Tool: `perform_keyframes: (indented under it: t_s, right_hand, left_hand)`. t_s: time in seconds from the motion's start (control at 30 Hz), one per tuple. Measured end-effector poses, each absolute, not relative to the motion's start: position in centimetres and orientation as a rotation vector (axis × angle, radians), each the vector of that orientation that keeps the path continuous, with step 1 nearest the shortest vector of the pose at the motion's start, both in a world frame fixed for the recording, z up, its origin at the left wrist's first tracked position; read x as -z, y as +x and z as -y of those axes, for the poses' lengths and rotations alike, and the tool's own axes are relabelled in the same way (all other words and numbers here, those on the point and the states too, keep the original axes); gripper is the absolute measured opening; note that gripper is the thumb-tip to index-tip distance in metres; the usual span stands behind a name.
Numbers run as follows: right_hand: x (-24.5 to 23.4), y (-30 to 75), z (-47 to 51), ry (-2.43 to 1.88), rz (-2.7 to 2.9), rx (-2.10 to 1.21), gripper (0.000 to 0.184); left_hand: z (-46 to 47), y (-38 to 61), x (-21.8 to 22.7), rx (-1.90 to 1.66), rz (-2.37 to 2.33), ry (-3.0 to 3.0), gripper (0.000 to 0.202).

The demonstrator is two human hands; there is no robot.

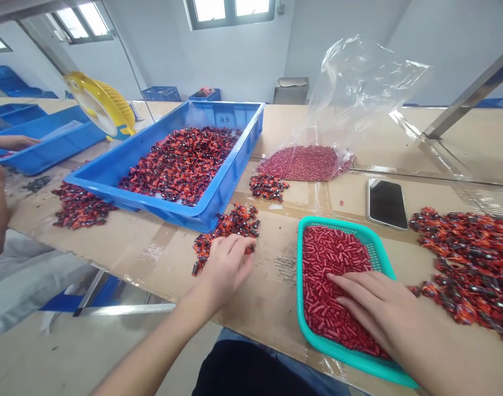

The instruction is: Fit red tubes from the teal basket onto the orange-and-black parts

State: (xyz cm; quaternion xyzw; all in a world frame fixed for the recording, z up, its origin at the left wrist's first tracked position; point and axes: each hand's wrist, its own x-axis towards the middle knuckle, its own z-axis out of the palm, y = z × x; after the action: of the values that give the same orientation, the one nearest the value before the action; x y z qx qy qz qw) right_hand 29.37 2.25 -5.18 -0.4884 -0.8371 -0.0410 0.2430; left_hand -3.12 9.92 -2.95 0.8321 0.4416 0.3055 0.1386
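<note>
My left hand (229, 264) is closed at the near edge of a small pile of orange-and-black parts (237, 220). A small dark part (250, 249) shows at its fingertips. My right hand (371, 302) reaches over the rim of a green plastic basket (303, 324) full of short red tubes (334, 253). Its fingers are stretched out, with index finger and thumb a little apart, and the tips touch the tubes. Whether a tube lies under those fingertips is too small to tell.
A large blue tray (210, 206) holds many red-and-black parts. Behind the basket lie a clear bag (309, 162) of red tubes and a phone (387, 203). A big parts pile (474, 258) is at right. A yellow fan (100, 104) and another person's hand (18, 143) are at left.
</note>
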Motion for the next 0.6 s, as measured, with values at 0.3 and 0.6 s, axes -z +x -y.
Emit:
perform_keyframes:
  t_s: [0.3,0.6]
  right_hand:
    - [3.4,27.6,-2.9,-1.352,2.302,-0.004,0.027]
    - [-3.0,24.3,2.9,-1.258,1.736,-0.813,0.012]
  left_hand:
    - [-2.7,0.5,0.8,-0.97,-0.772,1.19,0.006]
    - [-0.6,2.8,0.2,-1.204,-0.709,1.677,0.036]
